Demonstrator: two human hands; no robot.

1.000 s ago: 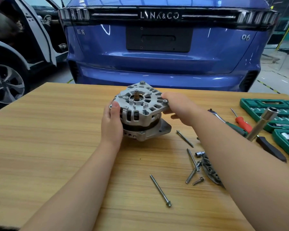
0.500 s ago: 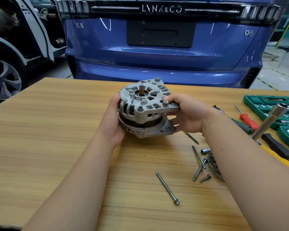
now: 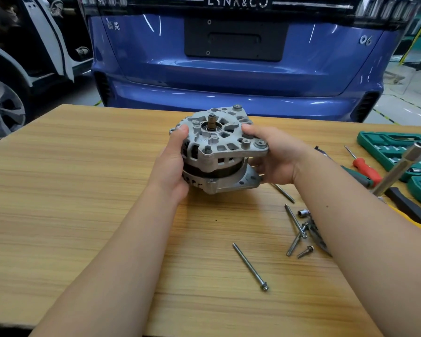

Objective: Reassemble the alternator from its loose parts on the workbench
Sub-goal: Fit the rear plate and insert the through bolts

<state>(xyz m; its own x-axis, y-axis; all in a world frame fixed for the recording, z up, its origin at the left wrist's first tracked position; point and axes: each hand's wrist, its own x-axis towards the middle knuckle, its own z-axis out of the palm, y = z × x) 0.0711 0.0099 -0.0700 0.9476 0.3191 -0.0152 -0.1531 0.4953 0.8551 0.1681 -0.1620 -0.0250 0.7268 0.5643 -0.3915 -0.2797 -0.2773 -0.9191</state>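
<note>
The grey cast alternator [image 3: 218,152] sits at the middle of the wooden workbench [image 3: 83,203], shaft end up, its two housing halves stacked with a dark band between them. My left hand [image 3: 171,164] grips its left side, thumb on the top cover. My right hand [image 3: 275,159] grips its right side, thumb on the top cover and fingers curled under the mounting ear. One long through bolt [image 3: 250,266] lies in front of the alternator. More long bolts [image 3: 294,221] and a short screw [image 3: 305,251] lie to the right, partly under my right forearm.
At the right edge stand green socket cases [image 3: 384,147], a red-handled screwdriver [image 3: 366,170], a green-handled one [image 3: 357,178], a chrome socket handle [image 3: 404,166] and a small socket [image 3: 303,212]. A blue car [image 3: 229,69] is parked just behind the bench.
Both hands have turned the alternator on the bench, bringing its mounting ear round toward the right front. My left thumb now lies on the top cover.
</note>
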